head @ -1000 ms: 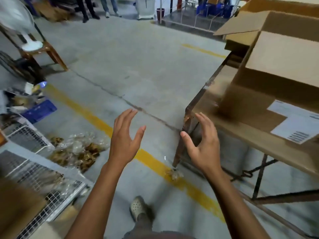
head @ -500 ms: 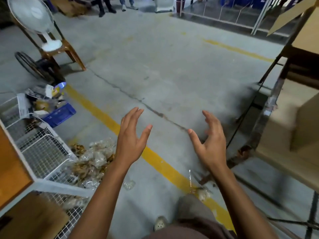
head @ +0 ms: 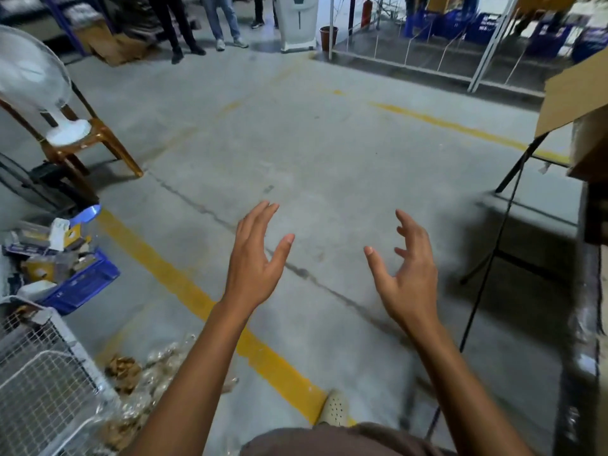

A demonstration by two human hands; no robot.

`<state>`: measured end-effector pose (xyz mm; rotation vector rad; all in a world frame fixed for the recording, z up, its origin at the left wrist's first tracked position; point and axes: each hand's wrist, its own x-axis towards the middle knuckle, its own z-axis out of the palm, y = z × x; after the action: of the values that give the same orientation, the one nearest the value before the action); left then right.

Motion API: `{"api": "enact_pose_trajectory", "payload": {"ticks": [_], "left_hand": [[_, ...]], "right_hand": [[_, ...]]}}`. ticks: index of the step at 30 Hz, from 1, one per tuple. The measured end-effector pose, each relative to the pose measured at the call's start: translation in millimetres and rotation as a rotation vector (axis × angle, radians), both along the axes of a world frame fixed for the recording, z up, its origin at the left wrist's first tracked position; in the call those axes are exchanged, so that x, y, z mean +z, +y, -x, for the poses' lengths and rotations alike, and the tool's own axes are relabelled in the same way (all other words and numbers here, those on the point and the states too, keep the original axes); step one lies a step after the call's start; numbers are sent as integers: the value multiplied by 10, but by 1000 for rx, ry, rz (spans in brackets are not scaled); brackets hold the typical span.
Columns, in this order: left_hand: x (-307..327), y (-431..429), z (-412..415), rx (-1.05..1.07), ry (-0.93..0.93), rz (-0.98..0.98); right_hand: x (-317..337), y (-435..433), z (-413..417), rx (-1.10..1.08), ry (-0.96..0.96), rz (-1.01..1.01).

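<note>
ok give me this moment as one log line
left hand: open, empty | right hand: open, empty | both raised over concrete floor | yellow line runs under left arm | clear bags beside wire basket, untouched

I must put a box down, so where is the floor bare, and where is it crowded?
Bare concrete floor lies beyond the left hand and right hand, bordered by the yellow line, the chair and the black frame legs at right. Crowded: the left edge, with blue crate, wire basket and bags.
</note>
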<state>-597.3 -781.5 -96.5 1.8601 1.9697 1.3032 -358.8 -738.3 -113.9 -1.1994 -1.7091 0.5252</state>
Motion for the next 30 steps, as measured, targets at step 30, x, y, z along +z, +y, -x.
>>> {"api": "enact_pose_trajectory", "payload": {"ticks": [30], "left_hand": [[651, 6147, -1544, -1079, -20, -224]], "right_hand": [[592, 3733, -603, -1045, -5, -134]]}}
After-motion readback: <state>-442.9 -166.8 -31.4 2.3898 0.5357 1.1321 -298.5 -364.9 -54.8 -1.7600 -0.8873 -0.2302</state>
